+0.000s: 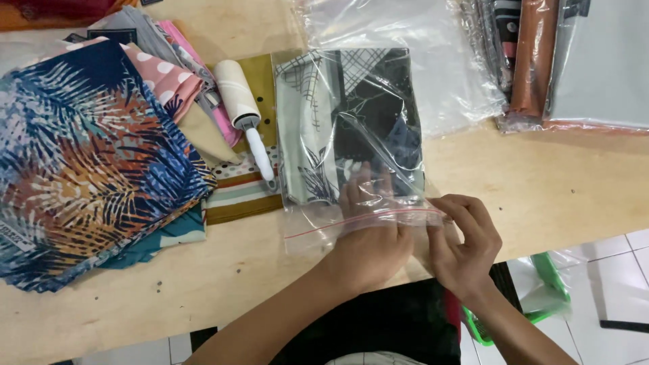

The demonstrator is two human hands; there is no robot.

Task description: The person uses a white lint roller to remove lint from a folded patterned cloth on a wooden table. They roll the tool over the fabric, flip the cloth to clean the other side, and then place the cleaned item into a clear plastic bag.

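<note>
The clear plastic bag (351, 142) lies in the middle of the frame with its long axis running away from the person, its open mouth with the red strip at the near end. Inside sits a folded black-and-white cloth (378, 101). The left hand (368, 236) is slid flat into the mouth, fingers open and stretched toward the cloth, which lies just beyond the fingertips. The right hand (463, 247) sits at the lower right corner of the bag, pinching the edge at the strip. A lint roller (243, 111) rests to the left.
</note>
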